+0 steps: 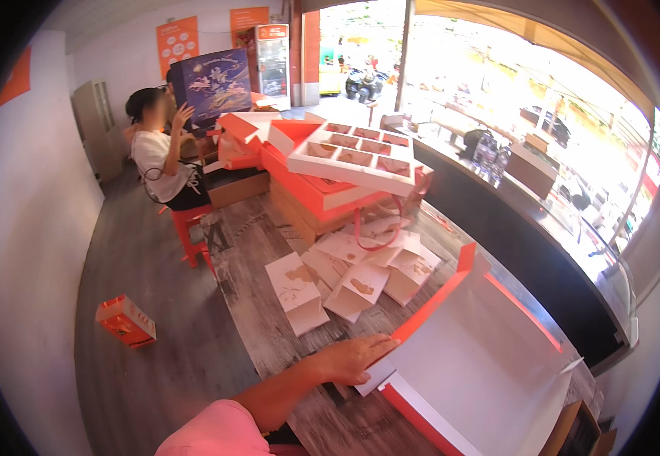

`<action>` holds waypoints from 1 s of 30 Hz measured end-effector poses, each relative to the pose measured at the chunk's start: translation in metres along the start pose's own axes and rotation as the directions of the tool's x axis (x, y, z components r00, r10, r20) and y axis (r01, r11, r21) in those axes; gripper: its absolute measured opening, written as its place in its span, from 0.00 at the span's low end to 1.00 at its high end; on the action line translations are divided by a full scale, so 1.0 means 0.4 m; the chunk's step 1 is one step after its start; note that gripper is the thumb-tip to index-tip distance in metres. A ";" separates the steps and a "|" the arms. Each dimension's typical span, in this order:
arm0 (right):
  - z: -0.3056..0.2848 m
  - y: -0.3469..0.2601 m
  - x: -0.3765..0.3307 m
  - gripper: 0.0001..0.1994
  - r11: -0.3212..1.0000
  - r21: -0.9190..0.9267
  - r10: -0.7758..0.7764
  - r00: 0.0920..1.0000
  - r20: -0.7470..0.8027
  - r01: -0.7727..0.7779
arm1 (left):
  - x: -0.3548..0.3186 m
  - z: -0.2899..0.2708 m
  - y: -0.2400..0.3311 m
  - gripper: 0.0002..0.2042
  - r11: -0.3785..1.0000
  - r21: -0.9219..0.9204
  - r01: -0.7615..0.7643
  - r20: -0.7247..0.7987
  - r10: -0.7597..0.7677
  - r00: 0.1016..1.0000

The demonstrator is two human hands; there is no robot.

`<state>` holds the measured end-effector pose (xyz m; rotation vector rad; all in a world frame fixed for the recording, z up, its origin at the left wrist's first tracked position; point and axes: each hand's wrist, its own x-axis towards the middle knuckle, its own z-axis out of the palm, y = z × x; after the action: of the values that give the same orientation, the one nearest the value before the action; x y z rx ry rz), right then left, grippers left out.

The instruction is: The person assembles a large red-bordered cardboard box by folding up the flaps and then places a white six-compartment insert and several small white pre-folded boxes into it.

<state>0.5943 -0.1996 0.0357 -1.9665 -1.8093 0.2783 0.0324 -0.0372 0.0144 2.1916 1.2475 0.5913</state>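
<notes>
A large shallow cardboard box (482,349), white inside with red-orange outer sides, lies opened out at the near right of the table. My left hand (356,359) reaches in from the lower left in a pink sleeve. Its fingers are closed on the box's left corner, where a small white flap (378,375) sticks out beside them. The far left side of the box stands partly up, ending in a raised red flap (465,258). Just beyond my hand lie several small white cartons (296,292) with gold prints. My right hand is not in view.
Farther along the wooden table (257,304) stand stacked red boxes (307,186) and a white divided tray (356,159). A person (164,152) sits at the far left by a large blue-purple printed panel (212,87). An orange bag (126,321) stands on the floor.
</notes>
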 end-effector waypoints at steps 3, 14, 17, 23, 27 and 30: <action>-0.015 -0.016 -0.010 0.34 1.000 -0.024 -0.008 0.999 0.044 0.009 | 0.007 -0.028 0.073 0.46 0.999 0.001 0.049 0.053 -0.049 0.997; -0.025 -0.034 -0.011 0.40 0.996 -0.067 -0.044 0.992 0.121 0.052 | 0.013 0.024 0.034 0.44 0.999 0.012 -0.030 0.017 0.030 0.999; -0.019 -0.036 -0.004 0.41 0.996 -0.064 -0.049 0.990 0.135 0.058 | 0.009 0.031 0.023 0.44 0.999 0.023 -0.032 0.005 0.032 0.999; -0.013 -0.020 -0.018 0.45 0.995 -0.081 -0.042 0.987 0.153 0.055 | 0.010 0.029 0.025 0.42 0.991 0.061 -0.122 -0.004 0.122 0.993; -0.007 -0.019 -0.014 0.47 0.989 -0.116 -0.076 0.982 0.172 0.097 | 0.012 0.029 0.028 0.43 0.980 0.095 -0.172 0.004 0.173 0.985; -0.040 -0.100 0.009 0.48 0.995 -0.077 -0.048 0.978 0.202 0.065 | 0.011 0.030 0.027 0.45 0.979 0.091 -0.180 0.007 0.181 0.984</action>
<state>0.5661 -0.1976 0.0684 -2.0014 -2.0292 0.4007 0.0486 -0.0408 0.0127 2.3988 1.1032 0.6180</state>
